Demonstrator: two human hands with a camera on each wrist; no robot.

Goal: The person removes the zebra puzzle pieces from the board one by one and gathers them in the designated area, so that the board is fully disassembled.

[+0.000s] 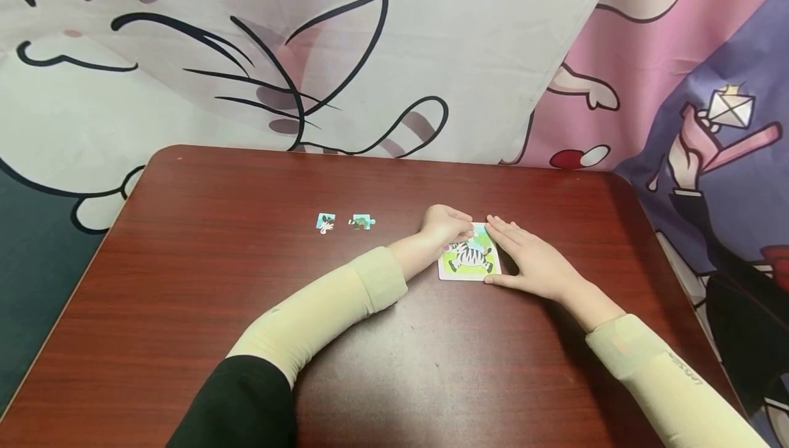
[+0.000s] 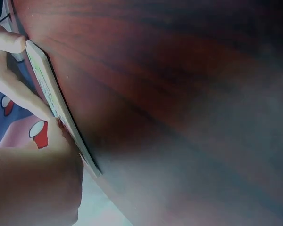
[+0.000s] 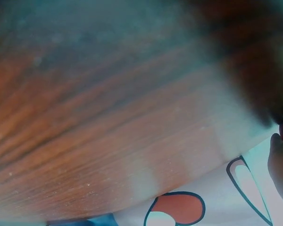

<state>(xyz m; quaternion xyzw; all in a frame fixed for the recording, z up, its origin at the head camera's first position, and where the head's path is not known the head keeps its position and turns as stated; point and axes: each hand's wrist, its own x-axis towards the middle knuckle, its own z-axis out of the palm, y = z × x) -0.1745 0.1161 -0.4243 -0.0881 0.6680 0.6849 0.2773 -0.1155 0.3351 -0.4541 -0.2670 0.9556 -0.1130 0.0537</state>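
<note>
puzzle (image 1: 470, 261), square and flat, zebra on green ground with a pale border; lies on the bench (image 1: 185, 311), right of centre, between the two hands.

right hand (image 1: 535, 259): fingers fairly straight, thumb set apart from them, spanning the puzzle's right side, thumb by the near corner, fingertips by the far one; presumably so placed to brace the board against sliding.

left hand (image 1: 442, 226): fingers bent over the puzzle's far left part; their tips are partly hidden, so whether they pinch a piece cannot be told. the position would suit fine work, with the other side steadied.

loose pieces, two: one black, white and blue (image 1: 326, 222), one green and blue (image 1: 362, 222); side by side, not touching, left of the puzzle, likely kept there within reach, off the picture.
</note>
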